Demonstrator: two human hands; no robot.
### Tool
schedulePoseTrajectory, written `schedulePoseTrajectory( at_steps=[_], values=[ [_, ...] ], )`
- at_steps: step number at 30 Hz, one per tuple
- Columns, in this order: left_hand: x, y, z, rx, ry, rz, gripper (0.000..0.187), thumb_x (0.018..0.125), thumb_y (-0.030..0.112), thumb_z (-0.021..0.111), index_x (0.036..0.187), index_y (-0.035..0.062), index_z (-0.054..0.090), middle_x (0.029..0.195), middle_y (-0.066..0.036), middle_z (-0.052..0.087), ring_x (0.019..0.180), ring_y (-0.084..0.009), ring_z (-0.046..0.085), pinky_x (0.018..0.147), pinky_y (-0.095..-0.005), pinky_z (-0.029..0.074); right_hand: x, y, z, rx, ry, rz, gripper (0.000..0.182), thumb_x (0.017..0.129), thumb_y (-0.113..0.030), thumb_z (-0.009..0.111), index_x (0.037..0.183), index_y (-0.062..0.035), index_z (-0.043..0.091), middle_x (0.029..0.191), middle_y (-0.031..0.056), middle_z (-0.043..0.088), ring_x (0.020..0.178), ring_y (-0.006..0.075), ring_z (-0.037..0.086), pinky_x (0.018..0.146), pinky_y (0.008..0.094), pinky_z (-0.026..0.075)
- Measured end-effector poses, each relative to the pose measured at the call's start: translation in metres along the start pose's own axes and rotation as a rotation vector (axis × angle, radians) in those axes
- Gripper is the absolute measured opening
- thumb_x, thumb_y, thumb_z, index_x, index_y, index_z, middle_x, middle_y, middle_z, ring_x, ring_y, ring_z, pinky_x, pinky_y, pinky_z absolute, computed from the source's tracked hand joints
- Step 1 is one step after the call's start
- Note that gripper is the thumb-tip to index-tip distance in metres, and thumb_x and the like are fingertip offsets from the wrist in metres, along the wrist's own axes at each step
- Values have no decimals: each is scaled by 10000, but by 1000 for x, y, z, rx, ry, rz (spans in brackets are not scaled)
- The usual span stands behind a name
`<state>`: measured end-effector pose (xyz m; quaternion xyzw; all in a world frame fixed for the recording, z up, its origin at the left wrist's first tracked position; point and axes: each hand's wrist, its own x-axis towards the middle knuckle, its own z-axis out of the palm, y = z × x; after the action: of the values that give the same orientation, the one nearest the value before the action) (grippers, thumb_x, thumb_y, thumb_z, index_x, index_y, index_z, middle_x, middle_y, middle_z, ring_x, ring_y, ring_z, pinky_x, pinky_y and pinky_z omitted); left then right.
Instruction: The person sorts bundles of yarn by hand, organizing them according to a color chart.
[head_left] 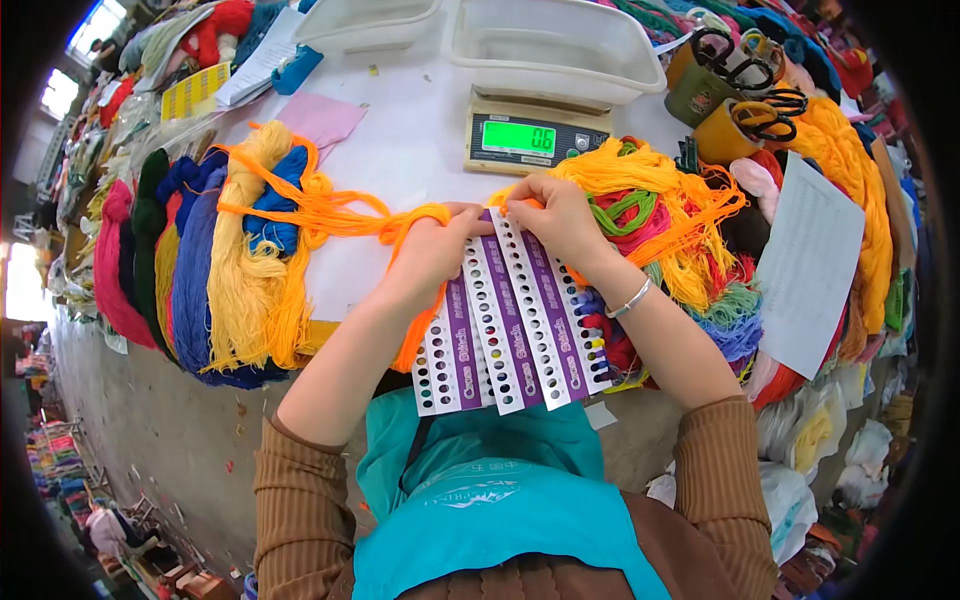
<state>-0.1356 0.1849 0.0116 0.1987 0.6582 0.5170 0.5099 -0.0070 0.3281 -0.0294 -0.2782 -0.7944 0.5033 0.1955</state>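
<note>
My left hand (437, 243) is closed at the top left of several white and purple punched cards (513, 310), with orange thread (345, 213) running over and under it. The fingers of my right hand (550, 215) pinch together at the top of the cards, on a bit of orange thread. The cards hang fanned over the table's front edge, and short coloured threads show at the rightmost one. Left of my hands lie skeins of yellow thread (240, 270) and blue thread (280, 200). A heap of mixed coloured threads (690, 240) lies right of my right hand.
Behind my hands stands a scale (540, 130) reading 0.6, with white plastic trays (560, 45) beyond it. Scissors stand in a green cup (697, 90) and a yellow cup (722, 135) at the back right. A printed sheet (812, 265) lies at the right, a pink paper (318, 120) at the back left.
</note>
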Motion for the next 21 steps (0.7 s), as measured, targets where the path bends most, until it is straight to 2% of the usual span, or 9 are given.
schedulePoseTrajectory(
  at_steps=[4, 10, 12, 13, 14, 16, 19, 20, 21],
  values=[
    [12, -5, 9, 26, -51, -25, 294, 934, 109, 498, 1160, -47, 603, 962, -106, 694, 775, -133, 624, 667, -263, 501, -2, 5, 2, -39, -19, -15, 100, 855, -92, 622, 868, 5, 641, 720, 28, 641, 668, 69, 588, 614, 227, 480],
    [18, -1, 13, 89, -32, 11, 264, 910, 101, 540, 1123, -33, 621, 872, -69, 668, 756, -116, 613, 652, -253, 491, -4, 4, 4, -43, -10, -65, 114, 864, -103, 623, 887, 8, 616, 764, 37, 638, 710, 90, 593, 660, 242, 487],
    [21, -1, 12, 96, -29, 8, 266, 906, 118, 551, 1115, -27, 627, 867, -63, 669, 749, -110, 610, 652, -250, 489, -4, 5, 5, -10, 41, -39, 172, 826, -150, 659, 892, 6, 631, 808, 134, 666, 754, 211, 649, 712, 326, 510],
    [24, -2, 10, 104, -31, 2, 269, 902, 136, 561, 1107, -22, 634, 863, -57, 669, 741, -104, 607, 651, -248, 487, -4, 5, 5, -16, 38, -45, 178, 826, -159, 660, 891, 4, 630, 817, 142, 668, 762, 225, 654, 709, 333, 510],
    [36, -13, 5, 122, -82, -8, 322, 904, 206, 605, 1177, 40, 646, 857, -12, 663, 636, -55, 521, 513, -212, 382, -4, 6, 4, -70, 49, -83, 183, 827, -169, 661, 892, -1, 633, 822, 146, 669, 771, 235, 658, 712, 335, 510],
    [24, 1, 12, 161, -73, 9, 300, 897, 240, 615, 1119, 49, 683, 850, -14, 666, 669, -65, 547, 534, -226, 406, -2, 10, 3, -127, 47, -128, 216, 832, -206, 676, 894, -2, 640, 837, 157, 674, 803, 252, 666, 730, 346, 510],
    [52, -30, 5, -6, -209, 90, 190, 819, 192, 627, 903, 55, 729, 836, -37, 692, 783, -113, 632, 707, -273, 490, -1, 3, 3, -77, 20, -135, 253, 840, -219, 693, 900, 19, 633, 836, 89, 670, 810, 169, 634, 743, 304, 495],
    [43, -23, 4, 139, -136, 172, 212, 819, 221, 644, 900, 42, 724, 811, -44, 692, 786, -115, 637, 688, -277, 492, -1, -8, 2, -98, -22, -56, 221, 841, -196, 683, 898, 10, 626, 836, 70, 652, 803, 136, 602, 732, 282, 482],
    [34, -20, 7, -6, -109, 183, 206, 810, 223, 670, 893, 42, 724, 810, -60, 690, 755, -139, 642, 666, -285, 496, 0, -1, 2, -42, -29, -48, 195, 836, -169, 676, 889, 9, 617, 838, 64, 642, 785, 131, 587, 719, 278, 476]
  ],
)
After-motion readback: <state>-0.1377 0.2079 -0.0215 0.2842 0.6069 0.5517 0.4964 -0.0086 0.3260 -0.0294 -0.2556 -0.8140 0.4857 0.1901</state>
